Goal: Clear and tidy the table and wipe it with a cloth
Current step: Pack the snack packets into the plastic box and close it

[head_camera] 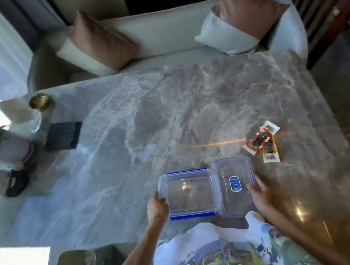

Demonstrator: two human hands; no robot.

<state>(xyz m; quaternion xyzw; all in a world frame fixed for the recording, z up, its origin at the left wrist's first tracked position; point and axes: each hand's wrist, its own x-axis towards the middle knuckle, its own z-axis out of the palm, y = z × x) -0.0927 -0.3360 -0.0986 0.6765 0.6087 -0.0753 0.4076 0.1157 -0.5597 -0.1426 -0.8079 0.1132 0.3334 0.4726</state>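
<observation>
The person is standing at the near edge of a marble table (166, 115). The left hand (157, 208) is gripping the left rim of a clear lid (189, 193) with blue clips, fingers curled over the edge and thumb on top. The right hand (258, 192) is holding the right side of a clear box (236, 185) bearing a blue label, fingers wrapped around its wall. Lid and box are lying side by side, touching, near the table's front edge. Two snack packets (262, 141) are lying overlapped on the table, beyond and to the right of the box, apart from it. A dark cloth (62, 136) is resting folded at the far left of the table, well apart from the hands. A brass dish (40, 101) is sitting at the far left corner.
</observation>
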